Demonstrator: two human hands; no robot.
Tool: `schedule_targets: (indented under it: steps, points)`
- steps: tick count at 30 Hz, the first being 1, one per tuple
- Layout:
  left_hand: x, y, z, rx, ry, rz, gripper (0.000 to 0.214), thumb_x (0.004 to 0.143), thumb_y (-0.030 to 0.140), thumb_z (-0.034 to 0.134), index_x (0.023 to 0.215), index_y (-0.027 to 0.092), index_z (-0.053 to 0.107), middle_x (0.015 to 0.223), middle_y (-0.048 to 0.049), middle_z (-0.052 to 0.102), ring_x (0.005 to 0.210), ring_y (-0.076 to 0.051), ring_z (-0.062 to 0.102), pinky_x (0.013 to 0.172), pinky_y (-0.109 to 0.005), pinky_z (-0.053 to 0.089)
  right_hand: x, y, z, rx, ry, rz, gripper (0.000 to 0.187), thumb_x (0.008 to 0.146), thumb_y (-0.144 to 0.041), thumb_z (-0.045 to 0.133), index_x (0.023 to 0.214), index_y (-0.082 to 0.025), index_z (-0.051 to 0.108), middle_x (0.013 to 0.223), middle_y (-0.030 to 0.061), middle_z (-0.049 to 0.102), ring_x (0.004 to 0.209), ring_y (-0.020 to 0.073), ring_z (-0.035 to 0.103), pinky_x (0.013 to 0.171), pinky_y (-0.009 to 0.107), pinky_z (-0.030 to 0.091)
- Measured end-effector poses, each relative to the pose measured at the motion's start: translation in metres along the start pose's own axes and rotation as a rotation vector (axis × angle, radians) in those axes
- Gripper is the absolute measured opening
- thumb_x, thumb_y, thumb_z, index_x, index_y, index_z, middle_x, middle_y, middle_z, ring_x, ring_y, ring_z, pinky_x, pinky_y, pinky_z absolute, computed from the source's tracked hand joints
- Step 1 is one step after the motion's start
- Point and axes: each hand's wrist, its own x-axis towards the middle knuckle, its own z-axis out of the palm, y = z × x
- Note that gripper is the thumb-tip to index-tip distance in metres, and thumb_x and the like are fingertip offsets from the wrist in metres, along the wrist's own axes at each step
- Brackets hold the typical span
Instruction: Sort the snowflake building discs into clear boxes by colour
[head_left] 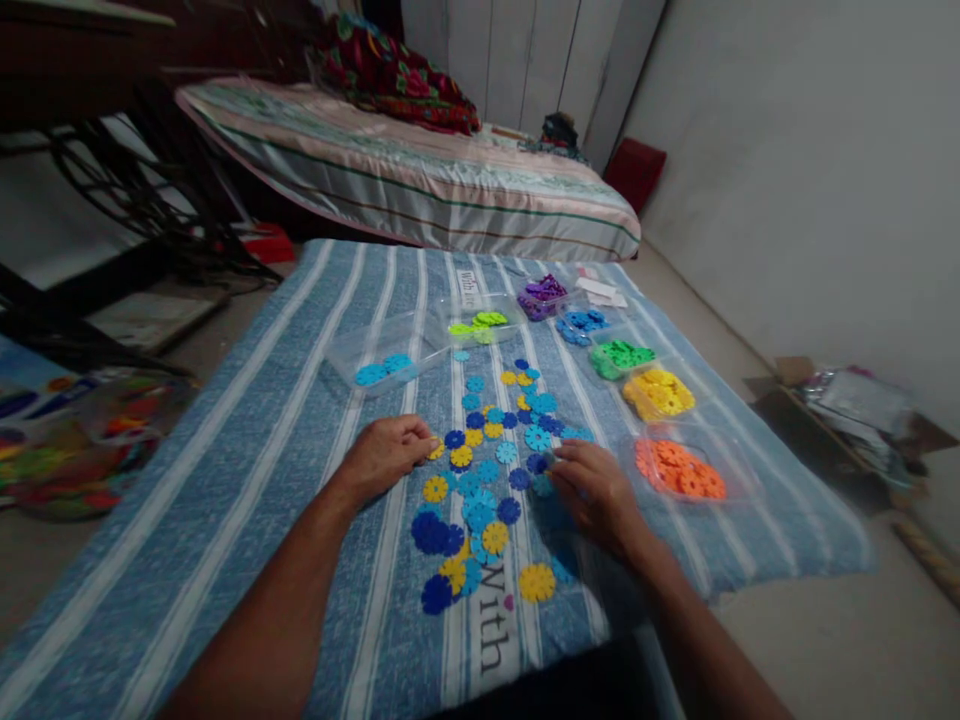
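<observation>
A pile of flower-shaped plastic discs in yellow, dark blue and light blue lies spread over a striped blue cloth (pixel 292 400). At the pile's left edge, my left hand (pixel 386 455) pinches a yellow disc (pixel 435 448) between thumb and fingers. My right hand (pixel 596 492) is at the right edge, its fingertips closed together beside a dark blue disc (pixel 537 463); what they hold, if anything, is hidden. Nearer to me are a loose yellow disc (pixel 537 582) and some stacked dark blue discs (pixel 430 533).
Clear trays curve around the pile, holding light blue discs (pixel 385 370), lime discs (pixel 480 326), purple discs (pixel 543 296), blue discs (pixel 581 325), green discs (pixel 621 358), yellow discs (pixel 658 393) and orange discs (pixel 681 470). A bed (pixel 420 185) stands beyond; a cardboard box (pixel 847 420) sits right.
</observation>
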Motion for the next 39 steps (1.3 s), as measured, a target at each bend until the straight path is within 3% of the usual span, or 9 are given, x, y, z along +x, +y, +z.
schedule_targets:
  steps: [6, 9, 12, 17, 22, 28, 39]
  points:
    - [-0.002, 0.004, -0.001, 0.001, -0.004, 0.000, 0.028, 0.064, 0.046, 0.063, 0.066, 0.018, 0.060, 0.050, 0.0029, 0.056, 0.048, -0.013, 0.051, 0.048, -0.023, 0.036, 0.031, 0.076, -0.058, -0.488, 0.259, 0.243, 0.018, 0.088, -0.025, 0.052, 0.081, -0.019, 0.067, 0.081, 0.0091, 0.068, 0.081, 0.0234, 0.062, 0.076, 0.039, 0.048]
    - [-0.001, 0.002, -0.001, 0.006, 0.001, 0.001, 0.028, 0.063, 0.046, 0.063, 0.065, 0.018, 0.060, 0.049, 0.0029, 0.056, 0.047, -0.013, 0.050, 0.047, -0.023, 0.035, 0.031, 0.085, -0.063, -0.562, 0.308, 0.305, 0.018, 0.088, -0.028, 0.053, 0.084, -0.016, 0.067, 0.079, 0.0109, 0.067, 0.079, 0.0253, 0.061, 0.075, 0.040, 0.047]
    - [0.000, 0.000, -0.001, 0.011, 0.002, 0.006, 0.029, 0.064, 0.046, 0.064, 0.067, 0.018, 0.060, 0.050, 0.0028, 0.057, 0.049, -0.013, 0.052, 0.047, -0.023, 0.036, 0.018, 0.060, -0.042, -0.339, 0.187, 0.219, 0.016, 0.089, -0.024, 0.052, 0.084, -0.017, 0.066, 0.080, 0.0099, 0.068, 0.079, 0.0230, 0.062, 0.075, 0.038, 0.050]
    - [0.000, -0.001, 0.001, 0.005, -0.020, -0.016, 0.027, 0.065, 0.045, 0.063, 0.068, 0.018, 0.059, 0.052, 0.0034, 0.058, 0.049, -0.012, 0.051, 0.046, -0.022, 0.036, -0.007, -0.005, 0.001, 0.080, -0.024, 0.079, 0.012, 0.089, -0.021, 0.053, 0.092, -0.022, 0.065, 0.090, 0.0078, 0.069, 0.092, 0.0217, 0.064, 0.082, 0.038, 0.053]
    - [0.000, -0.002, 0.002, -0.017, -0.029, -0.014, 0.026, 0.066, 0.043, 0.063, 0.068, 0.018, 0.058, 0.052, 0.0036, 0.057, 0.048, -0.011, 0.050, 0.046, -0.021, 0.035, -0.014, -0.042, 0.011, 0.189, -0.151, -0.010, 0.017, 0.087, -0.024, 0.057, 0.103, -0.021, 0.064, 0.106, 0.0101, 0.066, 0.113, 0.0260, 0.056, 0.092, 0.045, 0.049]
    - [0.000, -0.004, 0.003, -0.024, -0.030, 0.014, 0.024, 0.068, 0.042, 0.063, 0.068, 0.018, 0.058, 0.052, 0.0037, 0.057, 0.049, -0.011, 0.050, 0.046, -0.021, 0.035, -0.011, -0.059, 0.017, 0.134, -0.323, -0.046, 0.020, 0.085, -0.030, 0.062, 0.103, -0.020, 0.063, 0.118, 0.0122, 0.061, 0.122, 0.0310, 0.047, 0.096, 0.052, 0.043]
    - [0.000, -0.003, 0.002, -0.006, -0.009, 0.008, 0.026, 0.066, 0.044, 0.063, 0.068, 0.018, 0.059, 0.051, 0.0039, 0.057, 0.048, -0.012, 0.051, 0.047, -0.022, 0.037, -0.018, -0.058, 0.023, 0.288, -0.226, 0.040, 0.011, 0.084, -0.026, 0.062, 0.094, -0.020, 0.061, 0.113, 0.0103, 0.064, 0.117, 0.0270, 0.052, 0.096, 0.046, 0.044]
